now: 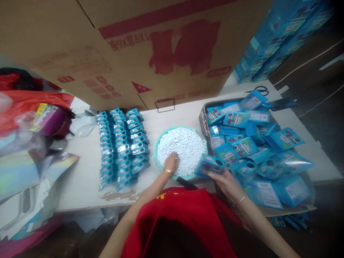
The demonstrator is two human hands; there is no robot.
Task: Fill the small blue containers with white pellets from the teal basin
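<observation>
We curl left hand (172,162) in pellets (185,143), hold unclear; right hand (226,180) pinches a box (206,165); nine-o'clock rows (123,147) seem done, three-o'clock heap (236,119) remains.

Bowl (155,154) sits midway — boxes (123,147) left, tray (204,122) right.

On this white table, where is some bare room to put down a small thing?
The white table shows bare left of the rows of blue boxes, in a narrow strip between those rows and the green bowl, and behind the bowl, up to the cardboard box. Right of the bowl is crowded: a heaped tray, and the right hand holding a blue packet.
</observation>
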